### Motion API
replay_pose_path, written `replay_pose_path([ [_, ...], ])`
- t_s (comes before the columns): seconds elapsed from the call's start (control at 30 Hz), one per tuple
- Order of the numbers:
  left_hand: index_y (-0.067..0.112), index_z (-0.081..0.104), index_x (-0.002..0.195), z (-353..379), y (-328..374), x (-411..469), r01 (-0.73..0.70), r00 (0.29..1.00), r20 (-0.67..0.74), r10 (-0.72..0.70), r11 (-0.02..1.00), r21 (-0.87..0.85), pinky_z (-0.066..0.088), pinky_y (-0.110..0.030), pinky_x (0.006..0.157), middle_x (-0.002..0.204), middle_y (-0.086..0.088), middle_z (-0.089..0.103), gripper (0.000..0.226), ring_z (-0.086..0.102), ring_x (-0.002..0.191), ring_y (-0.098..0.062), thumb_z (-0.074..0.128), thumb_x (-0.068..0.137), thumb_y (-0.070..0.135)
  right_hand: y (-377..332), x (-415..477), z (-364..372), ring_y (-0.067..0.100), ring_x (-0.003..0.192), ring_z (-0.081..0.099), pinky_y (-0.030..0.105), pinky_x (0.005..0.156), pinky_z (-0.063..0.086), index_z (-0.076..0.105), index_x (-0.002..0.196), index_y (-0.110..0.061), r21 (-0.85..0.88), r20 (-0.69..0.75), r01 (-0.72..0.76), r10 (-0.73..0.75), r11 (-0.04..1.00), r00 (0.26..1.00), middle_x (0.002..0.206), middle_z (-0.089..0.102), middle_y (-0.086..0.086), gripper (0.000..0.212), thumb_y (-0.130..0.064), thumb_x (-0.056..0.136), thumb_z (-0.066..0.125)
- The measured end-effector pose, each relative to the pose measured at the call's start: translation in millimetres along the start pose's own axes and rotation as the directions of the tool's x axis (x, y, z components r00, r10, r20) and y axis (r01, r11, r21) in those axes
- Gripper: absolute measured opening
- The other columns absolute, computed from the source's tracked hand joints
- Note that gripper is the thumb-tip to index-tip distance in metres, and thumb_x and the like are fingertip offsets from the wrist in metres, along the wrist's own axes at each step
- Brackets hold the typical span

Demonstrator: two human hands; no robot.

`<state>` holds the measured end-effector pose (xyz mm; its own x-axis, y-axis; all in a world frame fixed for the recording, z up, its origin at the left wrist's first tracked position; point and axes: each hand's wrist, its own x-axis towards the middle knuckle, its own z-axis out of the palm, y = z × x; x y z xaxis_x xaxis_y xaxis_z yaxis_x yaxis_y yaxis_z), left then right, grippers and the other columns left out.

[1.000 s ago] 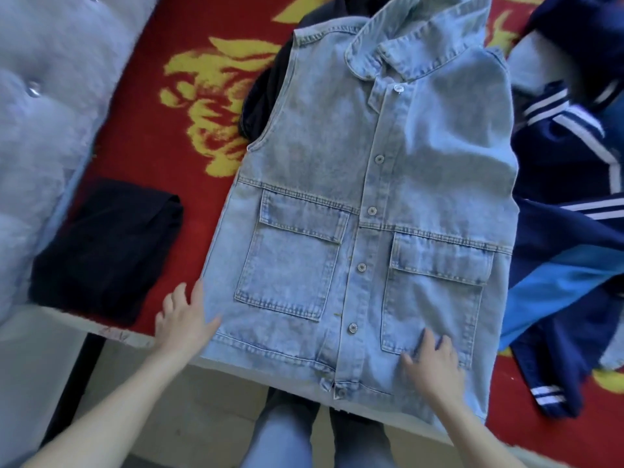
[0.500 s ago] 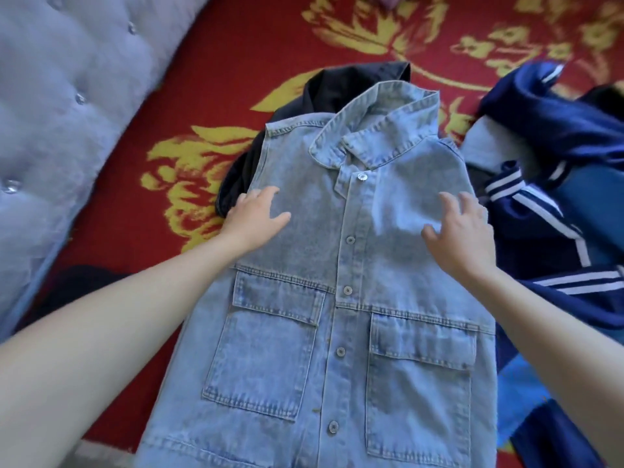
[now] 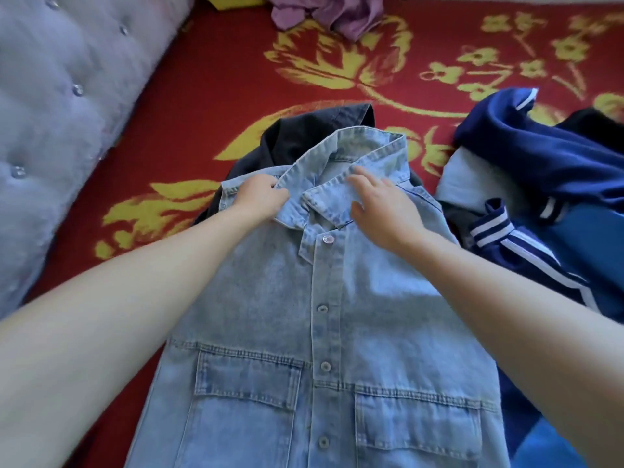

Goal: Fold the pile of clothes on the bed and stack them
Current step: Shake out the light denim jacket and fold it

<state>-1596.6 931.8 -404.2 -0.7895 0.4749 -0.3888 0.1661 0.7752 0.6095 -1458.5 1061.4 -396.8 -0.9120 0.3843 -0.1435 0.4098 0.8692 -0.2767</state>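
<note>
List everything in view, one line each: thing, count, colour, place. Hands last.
denim vest: one, light blue, laid flat and buttoned on the bed, centre, collar at the far end
dark garment: one, black, under the vest's collar end
blue clothes pile: one heap, navy and lighter blue with white stripes, right of the vest
purple garment: one, crumpled, far edge at top
bedspread: one, red with yellow flowers, under everything
headboard: one, grey, tufted, left
left hand: one, pinches the collar's left side
right hand: one, fingers straight, resting on the collar's right side
</note>
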Motion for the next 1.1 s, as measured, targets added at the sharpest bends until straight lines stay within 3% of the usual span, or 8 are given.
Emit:
replay_pose_path([
  [0.23,0.004,0.047,0.064,-16.7,20.6,2.8,0.032,0.998,0.052,-0.022,0.979,-0.202,0.032,-0.015,0.034,0.057,-0.01,0.041,0.019,0.044,0.034,-0.015,0.05,0.08,-0.005,-0.1,41.5,11.1,0.034,0.102,0.057,0.034,0.063,0.035,0.024,0.141,-0.016,-0.111,0.122,-0.12,0.134,0.986,0.984,0.142,0.031,0.013,0.055,-0.019,0.093,0.049],
  [0.37,0.0,0.043,0.067,-11.9,55.9,1.0,0.095,0.995,0.075,-0.065,0.841,-0.533,0.046,-0.02,0.036,0.049,-0.009,0.05,0.02,0.057,0.037,-0.016,0.043,0.085,-0.009,19.6,33.9,10.7,0.039,0.103,0.055,0.037,0.066,0.034,0.042,0.119,-0.004,-0.06,-0.112,-0.297,0.289,0.953,0.951,0.128,0.036,0.019,0.032,-0.017,0.092,0.051],
  [0.47,-0.003,0.042,0.121,4.9,82.2,3.6,0.232,0.959,0.284,-0.016,0.619,-0.75,0.055,-0.03,0.08,0.118,-0.017,0.058,0.026,0.065,0.096,-0.021,0.039,0.098,0.01,34.0,28.9,2.6,0.037,0.112,0.049,0.039,0.08,0.04,0.04,0.13,-0.007,0.154,-0.171,-0.256,0.281,0.954,0.944,0.142,0.024,0.02,0.041,-0.014,0.091,0.051],
  [0.53,0.018,0.018,0.147,20.7,84.2,7.1,0.229,0.908,0.413,0.067,0.746,-0.626,0.031,-0.036,0.107,0.154,-0.004,0.022,0.054,0.031,0.136,-0.023,0.041,0.099,0.028,42.5,26.6,-2.8,0.03,0.124,0.042,0.033,0.093,0.035,0.033,0.142,-0.015,0.323,-0.15,-0.17,0.228,0.931,0.962,0.154,0.009,0.013,0.053,-0.006,0.092,0.046],
  [0.6,0.02,0.018,0.148,31.7,71.8,12.3,0.061,0.908,0.397,0.133,0.896,-0.44,0.031,-0.03,0.101,0.155,-0.002,0.018,0.058,0.025,0.14,-0.019,0.045,0.098,0.024,56.1,23.3,-6.2,0.025,0.136,0.028,0.03,0.101,0.029,0.03,0.145,-0.018,0.41,-0.166,-0.171,0.257,0.896,0.952,0.157,0.006,0.009,0.058,-0.002,0.09,0.043],
  [0.77,0.014,0.043,0.134,13.7,27.7,36.2,-0.289,0.954,-0.121,0.275,0.95,-0.12,0.041,-0.032,0.097,0.13,-0.008,0.049,0.057,0.042,0.127,-0.03,0.058,0.08,0.006,97.7,5.1,-7.9,0.029,0.132,0.035,0.039,0.103,0.032,0.024,0.146,-0.014,0.362,0.079,-0.451,0.455,0.816,0.887,0.144,0.037,0.012,0.073,-0.028,0.086,0.063],
  [0.9,0.017,0.015,0.149,-6.1,-1.7,40.6,-0.072,0.985,0.169,0.03,0.966,0.248,0.038,-0.028,0.09,0.144,-0.008,0.037,0.084,0.04,0.127,-0.025,0.065,0.081,0.014,103.8,-2.4,-1.5,0.024,0.085,0.051,0.033,0.067,0.038,0.056,0.09,-0.005,0.425,0.147,-0.422,0.398,0.801,0.905,0.08,0.051,0.007,0.015,-0.013,0.082,0.066],
  [1.1,0.012,0.062,0.097,-27.1,-14.8,29.3,-0.298,0.953,0.111,0.283,0.797,0.524,0.037,-0.036,0.072,0.085,-0.007,0.061,0.022,0.056,0.088,-0.029,0.052,0.083,0.024,109.4,-33.9,0.8,0.031,0.081,0.049,0.033,0.062,0.027,0.04,0.08,-0.014,0.369,-0.224,-0.436,0.534,0.821,0.815,0.081,0.051,0.016,0.017,-0.013,0.086,0.056],
])
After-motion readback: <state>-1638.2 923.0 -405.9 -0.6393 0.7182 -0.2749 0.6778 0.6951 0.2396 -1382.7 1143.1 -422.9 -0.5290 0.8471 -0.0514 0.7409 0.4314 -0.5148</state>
